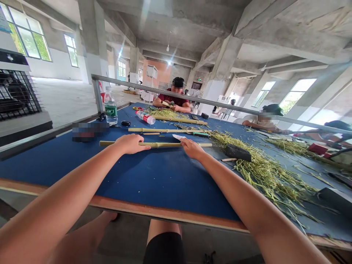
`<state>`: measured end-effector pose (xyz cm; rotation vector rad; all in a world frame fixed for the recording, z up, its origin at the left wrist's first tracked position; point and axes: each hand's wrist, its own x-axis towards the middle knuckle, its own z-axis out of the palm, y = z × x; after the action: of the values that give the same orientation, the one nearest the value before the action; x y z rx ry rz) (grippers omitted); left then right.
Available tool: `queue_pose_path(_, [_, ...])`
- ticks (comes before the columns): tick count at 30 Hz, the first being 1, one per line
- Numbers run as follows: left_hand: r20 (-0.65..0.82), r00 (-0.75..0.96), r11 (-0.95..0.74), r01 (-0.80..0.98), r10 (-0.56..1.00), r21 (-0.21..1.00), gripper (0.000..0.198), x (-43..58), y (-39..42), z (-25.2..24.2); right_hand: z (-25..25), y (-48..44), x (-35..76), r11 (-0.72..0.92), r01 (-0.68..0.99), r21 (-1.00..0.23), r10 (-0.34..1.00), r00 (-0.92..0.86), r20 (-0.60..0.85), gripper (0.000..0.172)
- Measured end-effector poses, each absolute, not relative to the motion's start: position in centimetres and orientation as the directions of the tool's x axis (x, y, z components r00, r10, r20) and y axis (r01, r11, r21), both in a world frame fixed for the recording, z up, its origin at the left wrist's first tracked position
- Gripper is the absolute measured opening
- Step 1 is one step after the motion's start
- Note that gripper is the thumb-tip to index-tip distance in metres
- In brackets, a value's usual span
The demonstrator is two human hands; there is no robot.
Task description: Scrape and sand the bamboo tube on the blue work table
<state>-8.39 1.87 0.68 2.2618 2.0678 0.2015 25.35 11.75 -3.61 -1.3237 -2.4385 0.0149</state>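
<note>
A pale green bamboo pole [162, 145] lies crosswise in front of me over the blue tabletop [154, 183]. My left hand [129, 143] is wrapped round its left part, thumb pointing right along it. Near the pole's right part, my right hand [191, 147] pinches a white piece [178, 137], perhaps paper or cloth, which touches or nearly touches the pole. Just beyond lies a thinner bamboo stick [154, 130], and farther back a thicker bamboo piece [178, 120].
Bamboo shavings [261, 172] cover the right side, with a dark block [238, 152] on them. A green-labelled bottle [111, 110], a lying bottle [145, 117] and a metal rail [165, 91] are beyond. A person [176, 99] works opposite; others sit at right.
</note>
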Motion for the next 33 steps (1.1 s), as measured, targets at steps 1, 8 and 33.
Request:
queue_pose_path(1, [0.051,0.085,-0.092,0.986,0.995,0.142,0.080,-8.4,1.9,0.7,-3.7,11.7,25.3,0.548,0.818,-0.174,0.819,-0.481,0.313,0.047])
queue_pose_path(8, [0.059,0.067,-0.076,0.985,0.996,0.154,0.078,-8.8,2.2,0.5,-4.1,9.2,21.8,0.717,0.691,-0.089,0.677,-0.661,0.324,0.055])
queue_pose_path(33, [0.024,0.065,-0.068,0.986,0.998,0.154,0.078,-8.7,2.2,0.7,-3.6,9.1,22.2,0.770,0.626,-0.120,0.623,-0.699,0.352,0.053])
